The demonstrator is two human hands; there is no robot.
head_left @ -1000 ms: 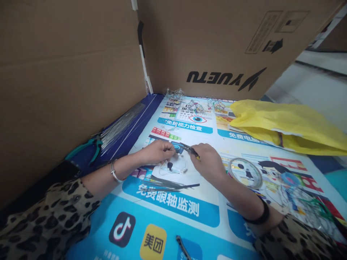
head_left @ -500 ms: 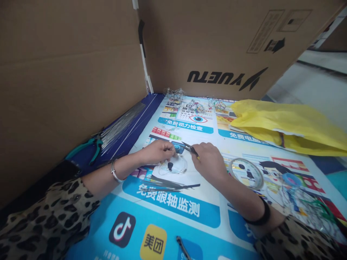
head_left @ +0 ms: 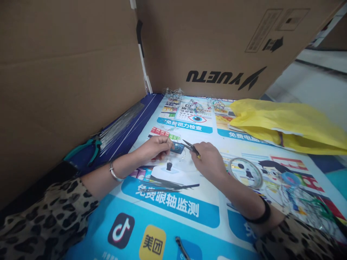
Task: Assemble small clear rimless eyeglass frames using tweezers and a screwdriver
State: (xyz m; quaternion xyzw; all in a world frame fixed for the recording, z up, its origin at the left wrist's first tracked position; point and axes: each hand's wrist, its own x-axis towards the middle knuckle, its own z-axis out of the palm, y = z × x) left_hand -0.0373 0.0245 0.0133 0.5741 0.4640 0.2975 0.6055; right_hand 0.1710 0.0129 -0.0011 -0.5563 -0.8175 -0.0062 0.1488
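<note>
My left hand (head_left: 156, 148) is closed in a pinch on a thin beaded wire loop (head_left: 184, 154), which hangs to the right of the fingers. Small clear beads show on the loop; its finer parts are too faint to make out. In my right hand (head_left: 208, 159) is a pair of pointed pliers (head_left: 191, 147), held with the dark tips toward my left fingers. The tips are apart from the left hand. Below both hands, a bundle of thin dark wires (head_left: 168, 186) lies on the printed sheet (head_left: 187, 227).
Teal-handled pliers (head_left: 84, 151) and straight wires (head_left: 121, 122) lie at left. A tape roll (head_left: 246, 173) and tangled wire loops (head_left: 303, 202) are on the right. A yellow bag (head_left: 284, 122) lies behind them. Cardboard walls (head_left: 189, 43) stand at the back and left.
The beaded loop has risen off the sheet and turned with my left hand, which has shifted slightly left. The pliers stay in my right hand, nearly in the same place.
</note>
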